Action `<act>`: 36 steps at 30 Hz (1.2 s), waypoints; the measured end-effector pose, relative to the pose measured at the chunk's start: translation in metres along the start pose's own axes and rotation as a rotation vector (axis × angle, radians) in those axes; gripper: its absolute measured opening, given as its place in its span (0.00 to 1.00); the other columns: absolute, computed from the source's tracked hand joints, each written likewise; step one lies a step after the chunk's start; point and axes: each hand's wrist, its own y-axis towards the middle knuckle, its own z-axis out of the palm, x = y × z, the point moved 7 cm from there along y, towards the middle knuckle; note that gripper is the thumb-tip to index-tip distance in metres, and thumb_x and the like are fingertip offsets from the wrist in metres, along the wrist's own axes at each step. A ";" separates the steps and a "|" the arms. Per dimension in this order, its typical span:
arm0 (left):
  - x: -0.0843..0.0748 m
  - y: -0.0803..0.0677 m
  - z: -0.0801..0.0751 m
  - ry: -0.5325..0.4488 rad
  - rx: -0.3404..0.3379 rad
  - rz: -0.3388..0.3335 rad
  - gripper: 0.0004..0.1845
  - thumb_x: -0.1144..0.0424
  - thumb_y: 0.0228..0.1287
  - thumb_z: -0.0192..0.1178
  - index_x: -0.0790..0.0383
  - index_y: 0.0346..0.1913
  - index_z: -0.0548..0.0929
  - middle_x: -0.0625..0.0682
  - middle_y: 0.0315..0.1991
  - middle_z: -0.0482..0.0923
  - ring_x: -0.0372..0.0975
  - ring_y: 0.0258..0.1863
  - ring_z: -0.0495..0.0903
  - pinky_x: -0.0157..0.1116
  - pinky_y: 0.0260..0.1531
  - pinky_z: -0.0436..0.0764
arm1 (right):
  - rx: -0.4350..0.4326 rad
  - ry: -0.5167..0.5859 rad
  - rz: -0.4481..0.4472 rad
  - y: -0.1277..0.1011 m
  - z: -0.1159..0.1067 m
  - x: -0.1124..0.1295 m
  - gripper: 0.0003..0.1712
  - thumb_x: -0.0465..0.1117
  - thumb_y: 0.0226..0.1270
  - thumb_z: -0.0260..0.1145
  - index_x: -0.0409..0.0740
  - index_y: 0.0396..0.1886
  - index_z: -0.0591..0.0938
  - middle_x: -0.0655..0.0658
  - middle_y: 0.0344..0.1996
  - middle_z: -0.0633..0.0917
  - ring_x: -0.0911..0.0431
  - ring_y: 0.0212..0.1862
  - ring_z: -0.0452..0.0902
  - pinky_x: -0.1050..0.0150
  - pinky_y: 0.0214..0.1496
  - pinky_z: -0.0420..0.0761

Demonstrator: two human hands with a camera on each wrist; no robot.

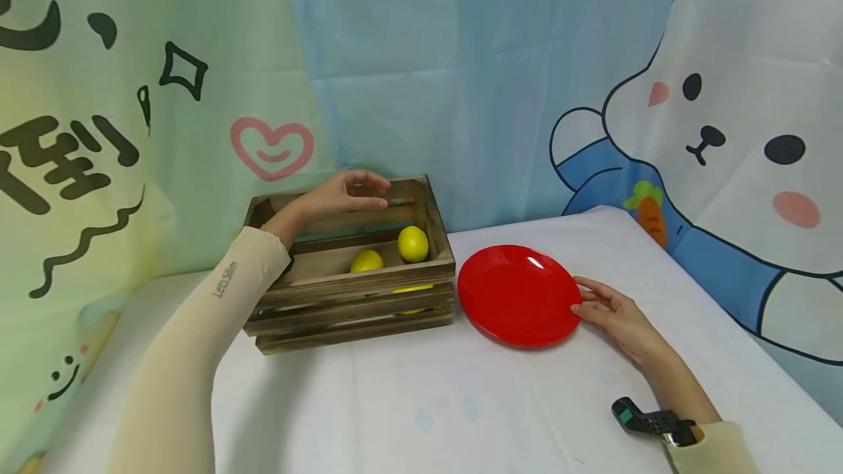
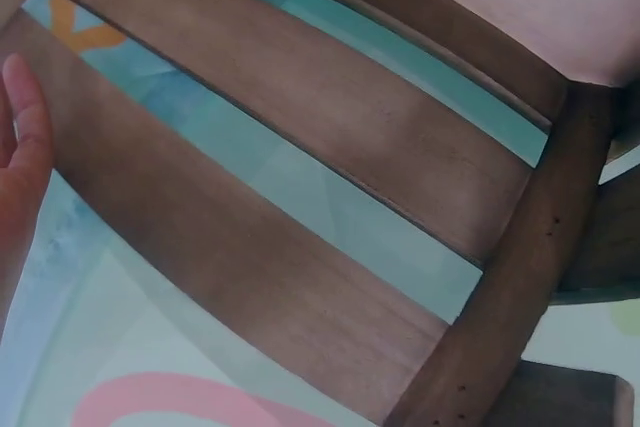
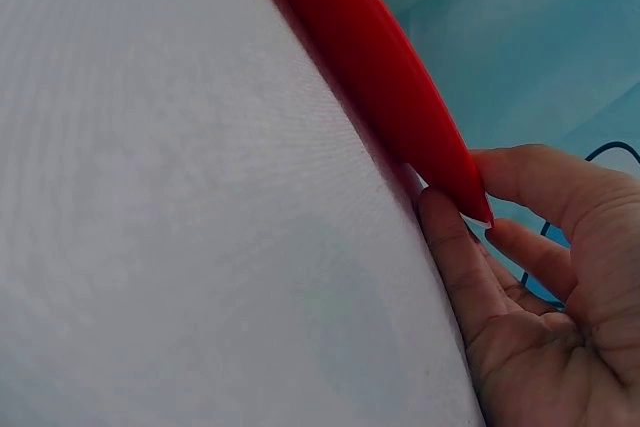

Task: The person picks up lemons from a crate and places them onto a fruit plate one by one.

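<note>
A red plate (image 1: pixel 516 297) lies on the white-covered table, right beside a wooden slatted crate (image 1: pixel 356 298). At the plate's right rim my right hand (image 1: pixel 619 324) pinches the edge. In the right wrist view, the thumb and fingers (image 3: pixel 455 247) stand on opposite sides of the red rim, fingertips close to the cloth. My left hand (image 1: pixel 345 194) is over the crate's back part, fingers loosely bent, holding nothing. Inside the crate sit two yellow lemons, a front lemon (image 1: pixel 366 261) and a right-hand lemon (image 1: pixel 413 244). More yellow shows between the front slats.
Behind the table (image 1: pixel 421 401) hangs a printed curtain (image 1: pixel 395 57), which the crate stands close to. The crate's slatted back wall (image 2: pixel 300 147) fills most of the left wrist view. A dark strap device (image 1: pixel 652 421) sits on my right wrist.
</note>
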 end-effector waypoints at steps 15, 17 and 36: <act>0.005 0.013 0.013 0.112 0.084 -0.019 0.24 0.62 0.68 0.61 0.66 0.63 0.73 0.61 0.62 0.73 0.47 0.61 0.73 0.46 0.63 0.70 | 0.001 -0.002 0.008 -0.002 -0.003 0.003 0.45 0.49 0.67 0.67 0.38 0.76 0.56 0.36 0.61 0.73 0.70 0.46 0.79 0.73 0.50 0.79; 0.006 0.015 0.014 0.108 0.093 -0.022 0.25 0.62 0.68 0.62 0.68 0.64 0.71 0.62 0.63 0.72 0.47 0.61 0.72 0.46 0.62 0.70 | 0.001 0.003 0.013 -0.002 -0.002 0.002 0.46 0.49 0.67 0.67 0.38 0.76 0.56 0.37 0.60 0.73 0.70 0.46 0.79 0.73 0.51 0.79; 0.017 0.040 0.038 0.161 0.219 -0.076 0.28 0.66 0.66 0.63 0.68 0.67 0.68 0.62 0.65 0.67 0.51 0.65 0.69 0.44 0.63 0.71 | 0.003 0.011 0.003 -0.003 -0.001 0.002 0.44 0.48 0.68 0.66 0.38 0.75 0.57 0.36 0.58 0.73 0.68 0.46 0.78 0.72 0.49 0.80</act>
